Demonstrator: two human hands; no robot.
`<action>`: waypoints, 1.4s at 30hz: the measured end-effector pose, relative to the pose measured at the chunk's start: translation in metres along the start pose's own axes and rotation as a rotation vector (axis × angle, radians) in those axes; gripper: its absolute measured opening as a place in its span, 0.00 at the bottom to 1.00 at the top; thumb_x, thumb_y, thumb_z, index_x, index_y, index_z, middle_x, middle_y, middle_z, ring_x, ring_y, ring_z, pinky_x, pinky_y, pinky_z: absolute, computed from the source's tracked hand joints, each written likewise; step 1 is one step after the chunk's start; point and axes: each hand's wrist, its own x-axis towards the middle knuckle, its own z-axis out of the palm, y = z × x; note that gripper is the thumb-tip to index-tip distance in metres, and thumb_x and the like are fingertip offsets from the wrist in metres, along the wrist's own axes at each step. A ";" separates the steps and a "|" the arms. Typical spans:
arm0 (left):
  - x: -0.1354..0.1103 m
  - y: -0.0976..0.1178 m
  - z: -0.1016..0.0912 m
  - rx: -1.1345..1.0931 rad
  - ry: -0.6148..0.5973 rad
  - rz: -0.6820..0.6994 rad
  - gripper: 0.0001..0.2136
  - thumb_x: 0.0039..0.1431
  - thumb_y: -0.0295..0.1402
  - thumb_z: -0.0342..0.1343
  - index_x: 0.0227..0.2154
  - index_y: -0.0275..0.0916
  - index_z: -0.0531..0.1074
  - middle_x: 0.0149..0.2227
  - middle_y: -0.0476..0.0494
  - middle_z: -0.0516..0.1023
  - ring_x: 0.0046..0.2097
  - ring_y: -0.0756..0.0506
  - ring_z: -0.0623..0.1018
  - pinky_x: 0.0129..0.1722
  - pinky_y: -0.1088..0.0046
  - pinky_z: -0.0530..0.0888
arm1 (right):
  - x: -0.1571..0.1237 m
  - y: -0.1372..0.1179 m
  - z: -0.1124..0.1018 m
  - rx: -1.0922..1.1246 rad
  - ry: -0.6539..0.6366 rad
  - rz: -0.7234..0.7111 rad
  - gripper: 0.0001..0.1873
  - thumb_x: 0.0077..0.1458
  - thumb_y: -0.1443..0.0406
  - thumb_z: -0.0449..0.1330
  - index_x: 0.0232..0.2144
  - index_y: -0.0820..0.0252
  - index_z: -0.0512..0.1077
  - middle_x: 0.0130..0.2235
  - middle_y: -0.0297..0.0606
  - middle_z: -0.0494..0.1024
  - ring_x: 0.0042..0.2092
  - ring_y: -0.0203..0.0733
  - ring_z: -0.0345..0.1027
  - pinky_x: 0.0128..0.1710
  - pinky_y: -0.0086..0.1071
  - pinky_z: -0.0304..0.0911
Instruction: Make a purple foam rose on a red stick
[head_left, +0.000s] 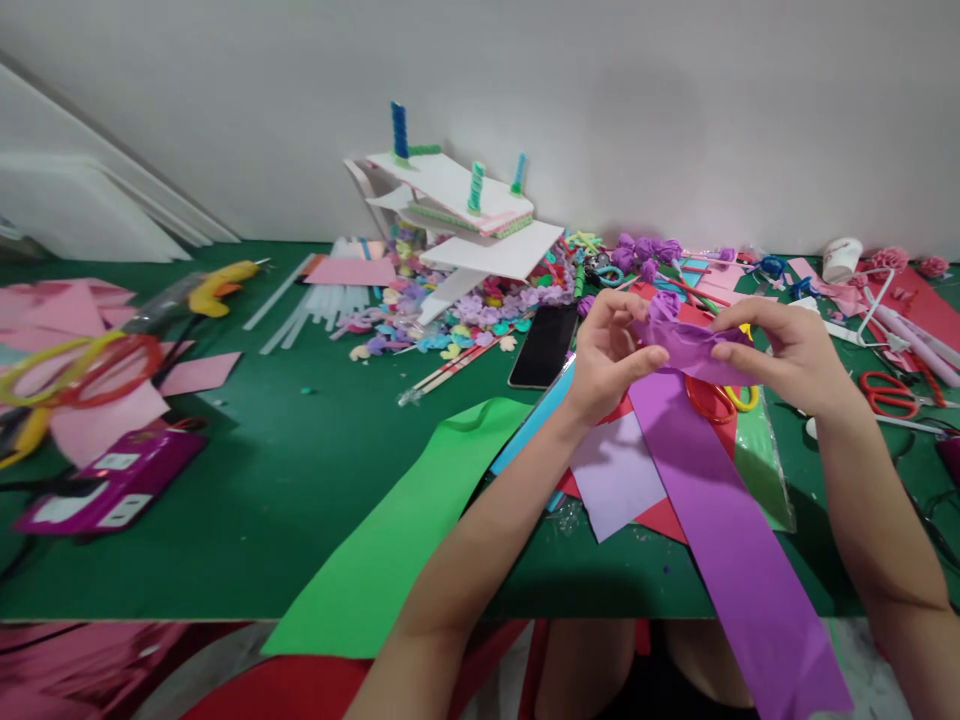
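My left hand (609, 352) and my right hand (787, 352) are both pinched on the upper end of a long purple paper strip (739, 540). The end between my fingers is crumpled and folded. From there the strip runs down across the green table (300, 500) and over its front edge. Under my hands lie a lilac sheet (619, 475), red paper, and yellow-and-red scissors (724, 398). A green paper strip (405, 530) lies to the left of my left forearm.
A black phone (544, 345) lies just left of my hands. Behind it stand a white tiered foam model (465, 215) and a heap of small paper flowers. A glue gun (217, 287), glue sticks, pink sheets and a purple box (112, 480) are at left. Red scissors (889, 393) and a cup are at right.
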 end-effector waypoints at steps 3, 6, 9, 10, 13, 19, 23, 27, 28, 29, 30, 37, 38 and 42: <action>0.000 -0.003 0.000 0.031 0.015 0.032 0.16 0.41 0.34 0.69 0.29 0.41 0.66 0.28 0.55 0.66 0.27 0.58 0.68 0.25 0.86 0.68 | 0.001 -0.003 0.001 -0.003 0.009 -0.048 0.05 0.53 0.61 0.61 0.33 0.55 0.74 0.31 0.31 0.77 0.33 0.35 0.69 0.35 0.30 0.64; -0.001 -0.003 -0.001 0.001 -0.024 0.003 0.12 0.48 0.34 0.65 0.30 0.41 0.66 0.26 0.56 0.64 0.24 0.59 0.65 0.21 0.86 0.66 | 0.001 -0.005 0.002 -0.045 0.015 -0.070 0.04 0.54 0.62 0.60 0.32 0.54 0.74 0.30 0.31 0.77 0.32 0.35 0.69 0.34 0.31 0.63; -0.002 -0.001 -0.001 -0.064 -0.109 -0.041 0.10 0.51 0.35 0.63 0.31 0.42 0.66 0.24 0.57 0.64 0.19 0.60 0.60 0.15 0.87 0.60 | 0.001 -0.006 0.002 -0.058 0.018 -0.068 0.04 0.54 0.63 0.60 0.32 0.54 0.74 0.30 0.32 0.77 0.32 0.36 0.69 0.33 0.32 0.63; -0.002 0.000 -0.001 -0.079 -0.129 -0.057 0.10 0.51 0.36 0.63 0.31 0.42 0.66 0.25 0.57 0.64 0.18 0.60 0.60 0.14 0.87 0.59 | 0.001 -0.006 0.002 -0.055 0.023 -0.066 0.04 0.54 0.63 0.60 0.32 0.54 0.74 0.30 0.32 0.77 0.32 0.36 0.69 0.33 0.32 0.63; -0.003 0.002 0.000 -0.087 -0.146 -0.103 0.10 0.51 0.37 0.62 0.31 0.41 0.67 0.26 0.56 0.67 0.18 0.60 0.63 0.14 0.87 0.61 | 0.000 -0.005 0.003 -0.043 0.037 -0.064 0.04 0.54 0.63 0.60 0.33 0.54 0.74 0.32 0.33 0.77 0.34 0.37 0.69 0.34 0.33 0.63; -0.004 0.008 0.002 -0.038 -0.079 -0.179 0.11 0.54 0.42 0.59 0.29 0.39 0.68 0.23 0.55 0.66 0.18 0.59 0.64 0.16 0.85 0.63 | -0.001 -0.005 0.008 -0.035 0.078 -0.097 0.03 0.52 0.63 0.61 0.32 0.54 0.73 0.31 0.32 0.76 0.33 0.36 0.68 0.35 0.33 0.62; -0.006 0.009 0.004 -0.061 -0.037 -0.227 0.11 0.53 0.40 0.61 0.32 0.42 0.66 0.21 0.57 0.65 0.16 0.59 0.61 0.13 0.87 0.58 | -0.001 -0.007 0.014 -0.014 0.096 -0.153 0.02 0.51 0.64 0.63 0.30 0.55 0.72 0.28 0.29 0.75 0.32 0.34 0.66 0.36 0.32 0.60; -0.007 0.004 0.005 -0.039 -0.023 -0.193 0.11 0.53 0.42 0.60 0.31 0.41 0.68 0.19 0.57 0.63 0.15 0.59 0.60 0.12 0.86 0.57 | 0.000 -0.008 0.019 -0.005 0.119 -0.153 0.03 0.50 0.64 0.63 0.29 0.56 0.71 0.28 0.29 0.74 0.30 0.33 0.65 0.35 0.32 0.59; -0.007 0.003 0.005 -0.034 -0.021 -0.184 0.11 0.54 0.43 0.59 0.31 0.40 0.69 0.18 0.57 0.63 0.15 0.59 0.59 0.12 0.86 0.58 | 0.000 -0.008 0.020 -0.004 0.125 -0.147 0.03 0.50 0.64 0.62 0.28 0.56 0.71 0.27 0.29 0.74 0.30 0.32 0.65 0.35 0.32 0.58; -0.007 0.002 0.005 -0.036 -0.019 -0.171 0.12 0.54 0.44 0.58 0.30 0.40 0.69 0.18 0.57 0.63 0.15 0.59 0.59 0.12 0.86 0.58 | 0.000 -0.008 0.021 -0.004 0.135 -0.141 0.03 0.50 0.64 0.62 0.28 0.57 0.71 0.27 0.29 0.74 0.29 0.32 0.64 0.34 0.32 0.58; -0.007 0.001 0.005 -0.043 -0.023 -0.151 0.12 0.54 0.44 0.58 0.30 0.40 0.70 0.19 0.57 0.64 0.15 0.59 0.59 0.12 0.86 0.59 | 0.000 -0.008 0.021 -0.005 0.147 -0.134 0.03 0.50 0.64 0.62 0.27 0.57 0.71 0.27 0.29 0.73 0.29 0.32 0.64 0.34 0.31 0.59; -0.005 0.001 0.005 -0.036 -0.023 -0.083 0.09 0.47 0.34 0.65 0.28 0.39 0.70 0.23 0.56 0.70 0.16 0.60 0.62 0.15 0.85 0.62 | 0.000 -0.009 0.016 -0.008 0.151 -0.014 0.08 0.48 0.60 0.64 0.26 0.57 0.71 0.28 0.31 0.74 0.30 0.35 0.66 0.32 0.30 0.61; -0.005 0.001 0.005 -0.036 -0.015 -0.086 0.08 0.49 0.34 0.64 0.28 0.39 0.70 0.22 0.56 0.69 0.16 0.60 0.62 0.14 0.85 0.61 | 0.000 -0.009 0.014 -0.014 0.132 0.005 0.09 0.47 0.58 0.64 0.27 0.57 0.72 0.28 0.31 0.75 0.31 0.35 0.66 0.32 0.30 0.61; -0.004 0.002 0.004 -0.033 0.027 -0.082 0.08 0.50 0.35 0.63 0.27 0.39 0.69 0.22 0.56 0.69 0.15 0.59 0.63 0.12 0.85 0.60 | 0.000 -0.005 0.006 -0.003 0.058 0.023 0.12 0.47 0.56 0.65 0.30 0.57 0.72 0.31 0.33 0.75 0.32 0.36 0.67 0.34 0.31 0.62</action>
